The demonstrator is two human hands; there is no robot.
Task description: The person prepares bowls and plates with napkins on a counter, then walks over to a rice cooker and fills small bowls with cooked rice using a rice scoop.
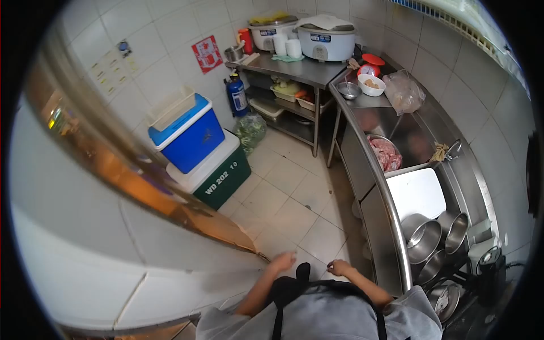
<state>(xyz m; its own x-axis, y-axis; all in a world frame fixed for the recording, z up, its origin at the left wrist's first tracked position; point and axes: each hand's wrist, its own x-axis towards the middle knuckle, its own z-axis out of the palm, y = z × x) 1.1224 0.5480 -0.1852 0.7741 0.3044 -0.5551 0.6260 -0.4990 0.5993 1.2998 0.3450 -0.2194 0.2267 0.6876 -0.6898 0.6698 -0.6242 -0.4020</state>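
Note:
My left hand (282,261) is in front of my body at the bottom of the view, above the tiled floor, with its fingers curled; whether anything is in it is too small to tell. To its right, my right hand (339,268) is also curled, close to the front of the steel sink counter (365,153) but apart from it. A small dark spot shows at its fingertips, too small to make out. Between the hands is the dark tip (303,272) of what looks like a shoe.
Blue (190,139) and green (224,175) coolers are stacked at the left. A steel table (317,72) with rice cookers stands at the back. Along the right, the sink holds a bowl of meat (385,154), a white board (416,192) and steel pots (422,241). A doorway edge (198,221) runs left.

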